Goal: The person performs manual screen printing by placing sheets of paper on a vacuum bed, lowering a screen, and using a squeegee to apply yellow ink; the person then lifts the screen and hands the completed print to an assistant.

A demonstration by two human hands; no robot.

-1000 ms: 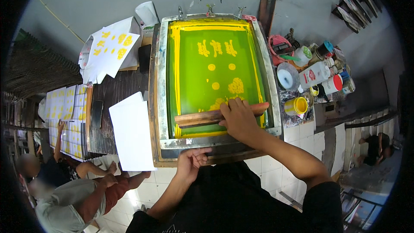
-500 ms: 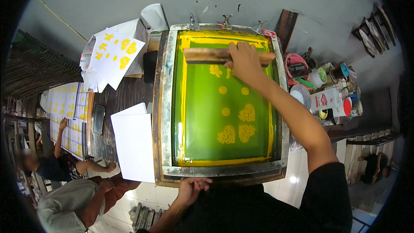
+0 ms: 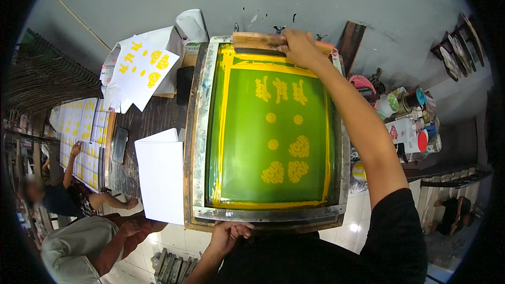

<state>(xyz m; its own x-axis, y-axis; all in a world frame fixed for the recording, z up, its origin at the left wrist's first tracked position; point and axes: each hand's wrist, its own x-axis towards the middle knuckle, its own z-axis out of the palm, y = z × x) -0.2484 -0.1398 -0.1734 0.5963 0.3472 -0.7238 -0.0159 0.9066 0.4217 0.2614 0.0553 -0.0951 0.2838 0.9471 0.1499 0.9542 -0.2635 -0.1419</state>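
Observation:
A screen-printing frame (image 3: pixel 199 126) with a green mesh lies in front of me. Yellow ink lines its borders, and leaf-like clusters, dots and characters show on the mesh. My right hand (image 3: pixel 302 47) grips a wooden squeegee (image 3: pixel 258 40) from above. The squeegee lies crosswise at the frame's far end, beyond the far band of ink. At the near rail, my left hand (image 3: pixel 229 235) has its fingers curled close under the edge; whether they grip the rail is hidden.
Left of the frame are a stack of white paper (image 3: pixel 159 179), printed sheets (image 3: pixel 139 68) and two dark phones (image 3: pixel 184 83) (image 3: pixel 120 146). Ink tubs and bottles (image 3: pixel 407 131) crowd the right. A co-worker (image 3: pixel 63 194) reaches toward printed sheets on a rack at far left; another person (image 3: pixel 89 247) sits nearer.
My right hand has pushed the squeegee away from me, off the characters and up to the far rail. The characters are now uncovered. My left hand stays at the near edge.

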